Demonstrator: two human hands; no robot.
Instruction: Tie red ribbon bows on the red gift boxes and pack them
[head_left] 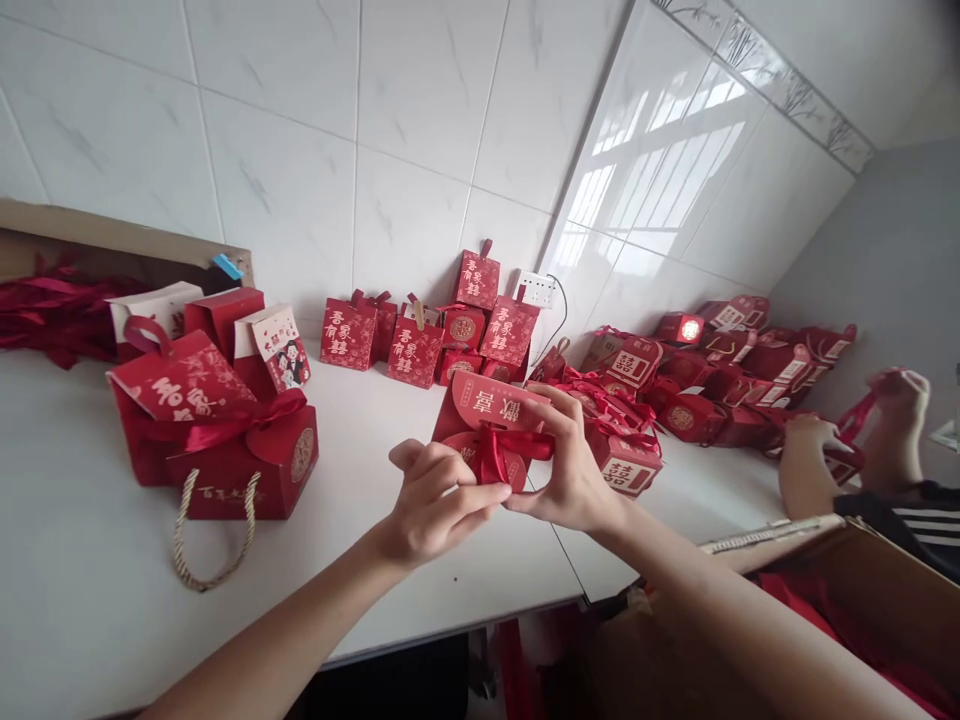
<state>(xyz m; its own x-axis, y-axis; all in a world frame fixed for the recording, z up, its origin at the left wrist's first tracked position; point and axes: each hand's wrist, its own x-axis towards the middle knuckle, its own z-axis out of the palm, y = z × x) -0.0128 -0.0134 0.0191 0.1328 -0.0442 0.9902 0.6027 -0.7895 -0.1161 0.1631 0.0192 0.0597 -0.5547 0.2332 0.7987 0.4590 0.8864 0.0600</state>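
Note:
A red gift box (480,398) with white characters is held up over the middle of the table. Across its front lies a dark red ribbon bow (496,455). My left hand (435,500) pinches at the lower edge of the bow, fingers closed on the ribbon. On the other side, my right hand (574,460) grips the box's right edge, its thumb at the ribbon's lower end and fingers along the top. The thumbs and fingertips meet near the bow, so the exact contact is partly hidden.
Left are a red box with rope handle (292,470) and a cardboard box of ribbons (45,310). Red boxes (416,350) stand along the wall beside a power strip (536,289); more (682,385) pile up right, near another person's hands (810,460). An open carton (900,570) sits front right.

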